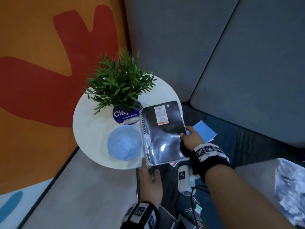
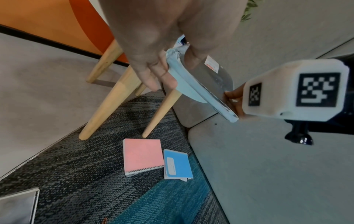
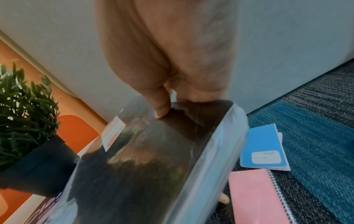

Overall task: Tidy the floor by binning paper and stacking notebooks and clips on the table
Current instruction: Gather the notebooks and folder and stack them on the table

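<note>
A black spiral notebook in shiny plastic wrap lies flat over the right side of the round white table, its near end past the rim. My right hand pinches its right edge, thumb on the cover. My left hand holds the near spiral corner, thumb above and fingers beneath. On the carpet below lie a pink notebook and a blue notebook, side by side, also the blue notebook past my right hand.
The table carries a potted plant, a round purple sticker and a pale blue bowl just left of the notebook. A grey sofa flanks the right. Wooden table legs stand below. A crumpled pale sheet lies at far right.
</note>
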The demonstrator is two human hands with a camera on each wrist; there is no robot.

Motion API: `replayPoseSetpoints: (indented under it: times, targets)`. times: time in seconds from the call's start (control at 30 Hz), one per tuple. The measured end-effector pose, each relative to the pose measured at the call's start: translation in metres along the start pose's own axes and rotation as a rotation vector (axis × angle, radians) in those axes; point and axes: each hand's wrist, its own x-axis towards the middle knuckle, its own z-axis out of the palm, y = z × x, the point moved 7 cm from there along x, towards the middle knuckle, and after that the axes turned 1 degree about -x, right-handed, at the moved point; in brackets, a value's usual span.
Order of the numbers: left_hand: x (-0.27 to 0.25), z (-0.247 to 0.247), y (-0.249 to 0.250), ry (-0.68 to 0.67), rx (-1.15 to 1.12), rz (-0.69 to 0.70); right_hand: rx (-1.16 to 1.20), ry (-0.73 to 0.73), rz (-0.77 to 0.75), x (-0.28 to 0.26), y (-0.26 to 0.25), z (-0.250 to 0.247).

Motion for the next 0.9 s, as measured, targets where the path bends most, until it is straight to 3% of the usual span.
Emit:
replayPoseSetpoints:
  times: [0.27,0.47,0.67,0.8,0.9]
  targets:
    - [0.018,-0.004,0.002,0.072,0.046,0.099,0.022,0.133,-0.021,0.016,-0.001,0.010]
    - [0.021,-0.007,-0.003,0.119,0.093,0.100,-0.101,0.261,-0.040,0.027,-0.001,0.019]
    - [0.018,-0.008,0.005,0.165,0.133,0.145,-0.132,0.260,-0.118,0.032,0.001,0.021]
    - [0.013,-0.009,0.007,0.179,0.093,0.155,-0.035,0.271,-0.209,0.016,0.008,0.011]
    - [-0.003,-0.014,0.004,0.261,0.026,0.168,0.020,0.311,-0.289,-0.011,0.025,-0.003]
